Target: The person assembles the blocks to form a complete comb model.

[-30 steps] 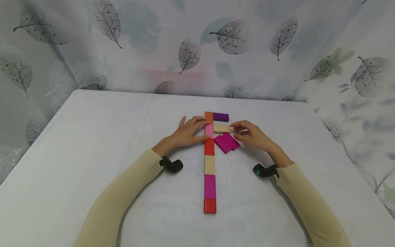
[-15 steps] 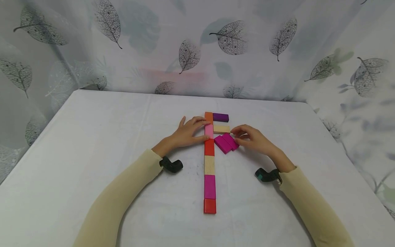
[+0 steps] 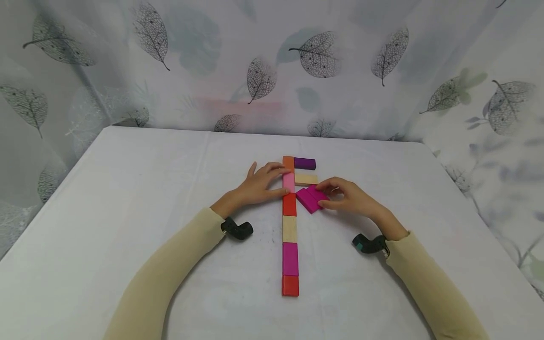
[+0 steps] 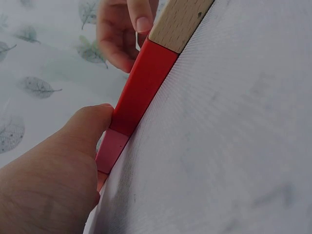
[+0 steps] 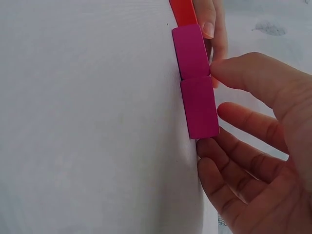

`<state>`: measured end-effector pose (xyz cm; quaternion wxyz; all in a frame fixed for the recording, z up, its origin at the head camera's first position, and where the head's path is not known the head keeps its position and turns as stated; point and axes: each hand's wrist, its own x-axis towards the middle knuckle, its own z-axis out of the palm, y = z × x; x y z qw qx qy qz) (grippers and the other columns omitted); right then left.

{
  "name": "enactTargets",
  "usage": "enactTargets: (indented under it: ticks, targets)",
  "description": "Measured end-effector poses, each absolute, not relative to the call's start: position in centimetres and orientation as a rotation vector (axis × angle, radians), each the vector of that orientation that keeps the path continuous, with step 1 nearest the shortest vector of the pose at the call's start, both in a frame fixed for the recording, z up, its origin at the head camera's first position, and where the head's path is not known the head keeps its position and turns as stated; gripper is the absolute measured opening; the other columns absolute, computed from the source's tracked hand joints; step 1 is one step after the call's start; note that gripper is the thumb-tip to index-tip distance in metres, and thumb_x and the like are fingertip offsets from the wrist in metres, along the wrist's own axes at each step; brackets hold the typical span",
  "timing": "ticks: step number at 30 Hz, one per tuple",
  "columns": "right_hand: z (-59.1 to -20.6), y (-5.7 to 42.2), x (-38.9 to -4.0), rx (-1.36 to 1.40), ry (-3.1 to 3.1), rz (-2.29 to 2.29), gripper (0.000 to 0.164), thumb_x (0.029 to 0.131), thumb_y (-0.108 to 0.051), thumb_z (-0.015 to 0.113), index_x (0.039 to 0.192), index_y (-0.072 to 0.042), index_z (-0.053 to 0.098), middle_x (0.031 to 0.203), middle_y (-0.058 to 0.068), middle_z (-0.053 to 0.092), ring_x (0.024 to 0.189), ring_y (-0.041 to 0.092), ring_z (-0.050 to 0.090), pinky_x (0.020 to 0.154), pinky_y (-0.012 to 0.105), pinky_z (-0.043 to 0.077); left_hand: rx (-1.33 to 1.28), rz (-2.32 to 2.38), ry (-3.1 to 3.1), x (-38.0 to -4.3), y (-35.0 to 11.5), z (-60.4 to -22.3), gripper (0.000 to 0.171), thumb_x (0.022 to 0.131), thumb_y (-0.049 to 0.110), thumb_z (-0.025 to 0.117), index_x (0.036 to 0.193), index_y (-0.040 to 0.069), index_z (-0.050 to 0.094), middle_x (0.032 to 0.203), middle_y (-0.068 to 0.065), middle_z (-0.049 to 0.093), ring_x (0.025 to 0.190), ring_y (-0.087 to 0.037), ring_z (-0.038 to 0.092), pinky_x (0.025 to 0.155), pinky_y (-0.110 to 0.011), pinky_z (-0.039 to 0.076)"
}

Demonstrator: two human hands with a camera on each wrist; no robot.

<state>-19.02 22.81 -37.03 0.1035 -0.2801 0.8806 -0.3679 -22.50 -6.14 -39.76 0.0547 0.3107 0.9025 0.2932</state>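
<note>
My left hand rests against a row of coloured wooden blocks; its fingertips and thumb touch the two ends of the pink block. In the left wrist view the thumb lies along the side of the row, where the pink meets a red block. My right hand pinches the nearer of two magenta blocks between thumb and fingers. The other magenta block lies slanted against it, one corner close to the row. Some right fingers are curled beside the block's end in the right wrist view.
Above the magenta pair, a plain wood block and a purple block stick out rightward from the row. An orange block tops the row; a red block ends it. The white table meets a leaf-print cloth behind.
My right hand has come down and left from beside the plain wood block onto the nearer magenta block and now pinches it. The left hand keeps its place on the row.
</note>
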Motion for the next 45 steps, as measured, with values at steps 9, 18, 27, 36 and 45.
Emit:
enactTargets:
  ticks: [9,18,27,36,45]
  targets:
    - [-36.71,23.0,-18.83,-0.869,2.586,-1.064,0.04,0.085,-0.009,0.075,0.122,0.0,0.062,0.121,0.016,0.06,0.107,0.029,0.058,0.096,0.052,0.048,0.957,0.882,2.754,-22.55,-6.08,-39.76,0.06,0.094,0.045,0.059,0.148,0.022,0.043,0.152,-0.004,0.035,0.142,-0.021,0.031,0.116,-0.059,-0.005]
    - [-36.51,23.1,-18.75,-0.866,2.564,-1.05,0.042,0.084,-0.006,0.075,0.123,0.001,0.06,0.123,0.016,0.059,0.108,0.029,0.057,0.098,0.053,0.046,0.958,0.891,2.759,-22.58,-6.13,-39.9,0.06,0.094,0.046,0.059,0.147,0.023,0.044,0.151,-0.003,0.036,0.142,-0.019,0.031,0.116,-0.058,-0.005]
    - [-36.44,22.99,-18.57,-0.887,2.565,-1.052,0.042,0.084,-0.002,0.073,0.123,0.003,0.059,0.123,0.018,0.059,0.106,0.031,0.057,0.098,0.054,0.046,0.962,0.881,2.763,-22.51,-6.15,-39.98,0.06,0.094,0.046,0.06,0.147,0.024,0.044,0.151,-0.002,0.036,0.142,-0.019,0.031,0.116,-0.058,-0.004]
    - [-36.47,22.3,-18.53,-0.812,2.653,-1.039,0.036,0.083,-0.005,0.075,0.117,0.003,0.063,0.116,0.018,0.062,0.1,0.03,0.06,0.091,0.048,0.052,0.953,0.869,2.76,-22.51,-6.17,-39.89,0.06,0.094,0.046,0.059,0.147,0.023,0.043,0.152,-0.002,0.035,0.143,-0.018,0.03,0.116,-0.057,-0.005]
    - [-36.45,22.19,-18.4,-0.838,2.677,-1.057,0.034,0.081,-0.002,0.075,0.113,0.003,0.064,0.11,0.016,0.063,0.093,0.026,0.06,0.083,0.034,0.054,0.953,0.883,2.763,-22.54,-6.15,-40.0,0.06,0.094,0.044,0.06,0.148,0.023,0.043,0.152,-0.002,0.035,0.143,-0.019,0.031,0.116,-0.056,-0.006]
